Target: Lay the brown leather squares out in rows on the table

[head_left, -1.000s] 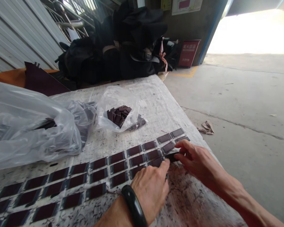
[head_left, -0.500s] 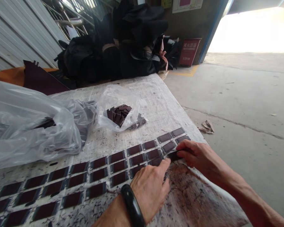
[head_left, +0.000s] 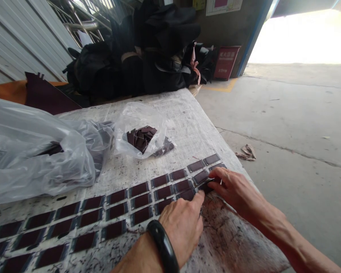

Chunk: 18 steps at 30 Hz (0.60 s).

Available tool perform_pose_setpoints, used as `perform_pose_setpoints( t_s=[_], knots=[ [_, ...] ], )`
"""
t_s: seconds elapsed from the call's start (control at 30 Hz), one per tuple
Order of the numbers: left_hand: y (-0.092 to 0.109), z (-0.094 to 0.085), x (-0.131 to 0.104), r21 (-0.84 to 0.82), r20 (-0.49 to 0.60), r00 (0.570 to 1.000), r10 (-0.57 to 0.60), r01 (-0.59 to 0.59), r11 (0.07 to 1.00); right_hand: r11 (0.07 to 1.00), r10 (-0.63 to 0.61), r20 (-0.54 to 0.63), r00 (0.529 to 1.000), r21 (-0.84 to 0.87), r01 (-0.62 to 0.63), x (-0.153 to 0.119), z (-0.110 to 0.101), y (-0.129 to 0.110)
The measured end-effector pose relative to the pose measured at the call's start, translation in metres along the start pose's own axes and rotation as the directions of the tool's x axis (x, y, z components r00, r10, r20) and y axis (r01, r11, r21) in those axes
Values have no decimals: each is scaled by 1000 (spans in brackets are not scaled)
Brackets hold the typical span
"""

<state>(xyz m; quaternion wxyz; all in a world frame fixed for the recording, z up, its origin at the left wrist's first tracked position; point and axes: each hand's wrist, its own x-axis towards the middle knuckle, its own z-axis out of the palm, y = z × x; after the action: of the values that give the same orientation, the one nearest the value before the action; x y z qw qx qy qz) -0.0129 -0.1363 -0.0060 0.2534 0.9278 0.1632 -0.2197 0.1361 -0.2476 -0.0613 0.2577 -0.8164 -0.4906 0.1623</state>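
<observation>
Rows of dark brown rectangular patches with grey-blue edges lie on a cloth-covered table. At the right end of the rows, my right hand pinches a dark patch between thumb and fingers. My left hand, with a black bangle on its wrist, touches the near-left end of that patch with its index fingertip. Its other fingers are curled under the palm, and whatever they hold is hidden.
A clear plastic bag holding loose brown patches stands beyond the rows. A larger plastic bag sits at the left. Dark bundles are piled behind the table. A red box stands on the concrete floor.
The right hand has shifted slightly left and its end of the patch is lower, nearer the table. The left hand stays almost in place. The whole view has moved slightly.
</observation>
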Motion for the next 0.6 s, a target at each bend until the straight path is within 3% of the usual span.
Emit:
perform_pose_setpoints(
  t_s=[0.13,0.23,0.3,0.37,0.47,0.6],
  knots=[
    [0,-1,0,-20,-13,999,-42,42,999,998,21,-40,999,-61,-23,-1,3,4],
    [-2,-3,-4,-261,-20,997,-76,68,963,999,47,-89,995,1,-47,-7,-1,0],
    [-6,-4,-8,-518,16,994,-105,99,849,983,118,-85,989,150,-105,-17,-5,-9],
    [-11,-4,-12,-714,73,990,-121,137,686,924,170,30,985,343,-169,-29,-7,-21],
    [-19,-1,-15,-851,124,987,-107,161,499,848,116,194,974,491,-199,-42,-4,-41],
    [-28,4,-14,-939,119,993,-23,120,322,829,106,198,975,524,-196,-42,9,-60]
  ],
)
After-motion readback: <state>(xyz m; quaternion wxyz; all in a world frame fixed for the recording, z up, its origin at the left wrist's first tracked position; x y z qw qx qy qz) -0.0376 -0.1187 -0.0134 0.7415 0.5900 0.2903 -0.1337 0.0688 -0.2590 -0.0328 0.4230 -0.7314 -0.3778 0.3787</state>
